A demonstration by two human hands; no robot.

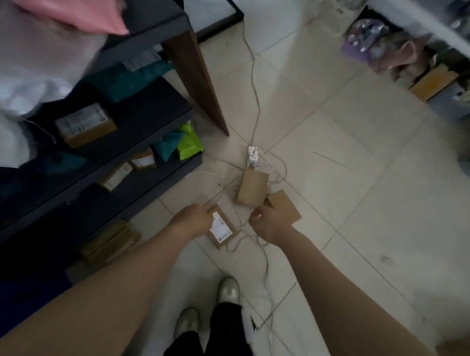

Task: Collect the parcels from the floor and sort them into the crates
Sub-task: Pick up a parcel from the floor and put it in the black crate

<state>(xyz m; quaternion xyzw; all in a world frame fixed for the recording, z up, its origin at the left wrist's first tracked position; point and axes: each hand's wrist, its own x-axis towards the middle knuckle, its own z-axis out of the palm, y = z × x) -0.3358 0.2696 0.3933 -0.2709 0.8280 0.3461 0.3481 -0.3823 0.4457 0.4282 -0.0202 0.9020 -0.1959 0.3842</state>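
Note:
Three brown cardboard parcels are low over the tiled floor ahead of my feet. My left hand (194, 219) grips the near one, a labelled parcel (222, 229), by its left edge. My right hand (267, 221) holds the plain parcel (284, 206) on the right by its near corner. Between and beyond them a third plain parcel (252, 188) lies flat among white cables. Dark crates (159, 133) stacked at the left hold several brown boxes (86, 125) and teal and green bags (190, 144).
A white power adapter (252, 156) and tangled cables (257, 107) lie around the parcels. A dark table leg (199, 80) stands behind the crates. Pink mailers (73, 2) lie at top left. Cluttered shelf goods (430, 74) line the right wall. My shoes (228, 291) stand below.

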